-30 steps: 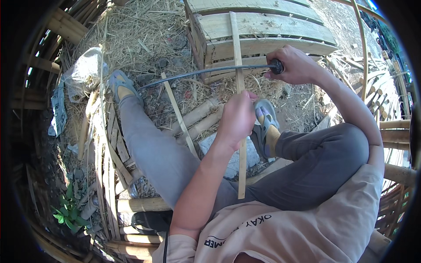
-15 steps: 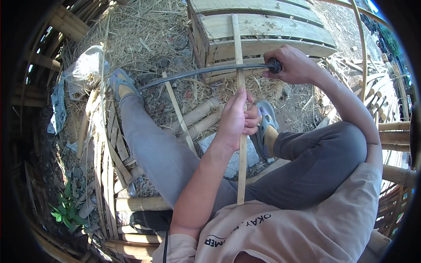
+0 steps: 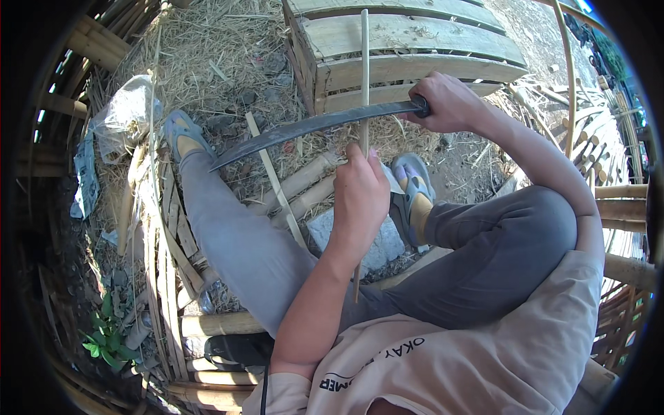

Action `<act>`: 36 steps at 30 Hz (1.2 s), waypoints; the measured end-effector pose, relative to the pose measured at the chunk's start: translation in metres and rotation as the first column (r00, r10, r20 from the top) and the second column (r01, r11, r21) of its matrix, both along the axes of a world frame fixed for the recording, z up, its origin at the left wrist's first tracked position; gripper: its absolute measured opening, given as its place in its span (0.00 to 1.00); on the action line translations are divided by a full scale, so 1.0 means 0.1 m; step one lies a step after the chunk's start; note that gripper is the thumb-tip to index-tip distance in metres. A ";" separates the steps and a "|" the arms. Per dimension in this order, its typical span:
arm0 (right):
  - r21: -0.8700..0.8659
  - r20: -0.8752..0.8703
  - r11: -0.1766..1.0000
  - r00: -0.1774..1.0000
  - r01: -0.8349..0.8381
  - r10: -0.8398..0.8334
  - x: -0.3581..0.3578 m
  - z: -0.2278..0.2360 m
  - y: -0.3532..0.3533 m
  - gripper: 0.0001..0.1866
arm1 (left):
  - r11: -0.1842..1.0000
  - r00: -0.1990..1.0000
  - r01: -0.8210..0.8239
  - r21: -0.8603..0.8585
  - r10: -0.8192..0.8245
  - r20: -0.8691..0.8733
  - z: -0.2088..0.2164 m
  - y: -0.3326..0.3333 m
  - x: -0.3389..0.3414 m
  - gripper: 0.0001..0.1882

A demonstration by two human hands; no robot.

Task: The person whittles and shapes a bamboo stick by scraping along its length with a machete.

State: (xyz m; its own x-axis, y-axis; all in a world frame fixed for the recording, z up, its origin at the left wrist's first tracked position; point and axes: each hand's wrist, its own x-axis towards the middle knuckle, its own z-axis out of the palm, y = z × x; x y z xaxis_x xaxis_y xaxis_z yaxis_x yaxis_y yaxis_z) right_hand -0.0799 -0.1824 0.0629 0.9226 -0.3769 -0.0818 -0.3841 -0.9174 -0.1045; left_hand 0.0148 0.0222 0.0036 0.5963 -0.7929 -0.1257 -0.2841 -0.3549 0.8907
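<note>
My left hand (image 3: 361, 190) is closed around a thin bamboo strip (image 3: 364, 59), held with its far end over the wooden crate and its near end by my lap. My right hand (image 3: 446, 104) grips the dark handle of a long curved machete (image 3: 304, 129). Its blade reaches leftward across the strip, just beyond my left fist, and its tip is near my left shin. Whether the blade presses on the strip I cannot tell. Another bamboo strip (image 3: 273, 176) lies slanting on the ground beneath the blade.
A slatted wooden crate (image 3: 415, 69) stands ahead. Between my feet lie bamboo poles (image 3: 301, 183) and a pale block (image 3: 380, 242). Split bamboo (image 3: 162, 277) and a clear plastic bag (image 3: 128, 114) are at the left. Cut bamboo pieces (image 3: 591, 149) pile up at the right.
The bamboo strip has turned edge-on and shifted slightly left with my left hand, whose back now shows more. The machete has rolled, showing more of its broad blade face.
</note>
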 end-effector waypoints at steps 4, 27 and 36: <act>-0.232 -0.040 0.971 0.998 -0.060 0.052 0.05 0.19 0.03 0.08 | 0.998 0.993 0.056 0.038 -0.060 0.102 -0.03 0.03 0.01 0.15; -0.039 0.089 0.994 0.991 0.105 -0.101 0.02 -0.10 -0.06 0.08 | 1.000 0.997 0.016 0.021 -0.018 0.081 0.08 0.00 -0.07 0.16; -0.133 0.048 0.966 0.975 0.222 -0.218 -0.13 -0.01 -0.33 0.09 | 1.000 0.997 0.014 0.005 -0.015 0.082 0.09 0.05 -0.04 0.15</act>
State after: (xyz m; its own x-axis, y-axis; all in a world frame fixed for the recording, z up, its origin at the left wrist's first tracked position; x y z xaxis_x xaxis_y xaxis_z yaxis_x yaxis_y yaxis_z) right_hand -0.0926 -0.2152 0.0620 0.8171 -0.5764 0.0132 -0.5764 -0.8171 -0.0002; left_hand 0.0107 0.0274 0.0125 0.5931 -0.8011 -0.0801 -0.3613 -0.3537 0.8628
